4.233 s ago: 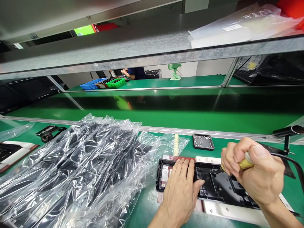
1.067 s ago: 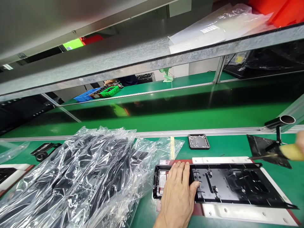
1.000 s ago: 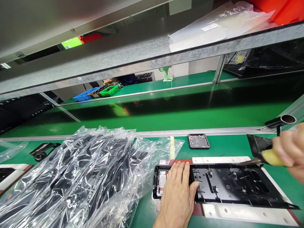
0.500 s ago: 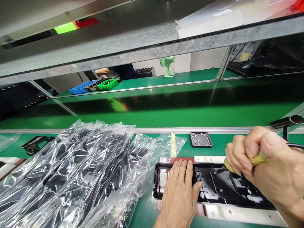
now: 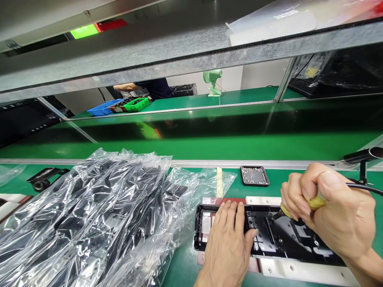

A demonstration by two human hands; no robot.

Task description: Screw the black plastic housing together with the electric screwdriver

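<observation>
A long black plastic housing [image 5: 287, 247] lies open side up in a white and dark red fixture [image 5: 278, 266] on the green bench. My left hand [image 5: 229, 243] rests flat across the housing's left part, fingers stretched out and thumb apart. In my right hand [image 5: 332, 207] is a yellow-handled electric screwdriver [image 5: 285, 210], gripped in a fist, with a cable leaving it to the right. Its dark tip points down to the left and meets the inside of the housing near its upper middle. Whether a screw sits under the tip, I cannot tell.
Behind the housing is a small black tray of screws [image 5: 255, 176]. Clear plastic bags with black parts [image 5: 98, 223] pile up at left, beside a black bracket [image 5: 44, 178]. A black tube [image 5: 363, 155] stands at right. A metal shelf edge [image 5: 185, 59] spans overhead; a person's arm [image 5: 125, 87] shows beyond.
My right hand has shifted slightly left and tilted, while the screwdriver tip stays at about the same spot in the housing. The left hand keeps its place. The camera view has moved slightly.
</observation>
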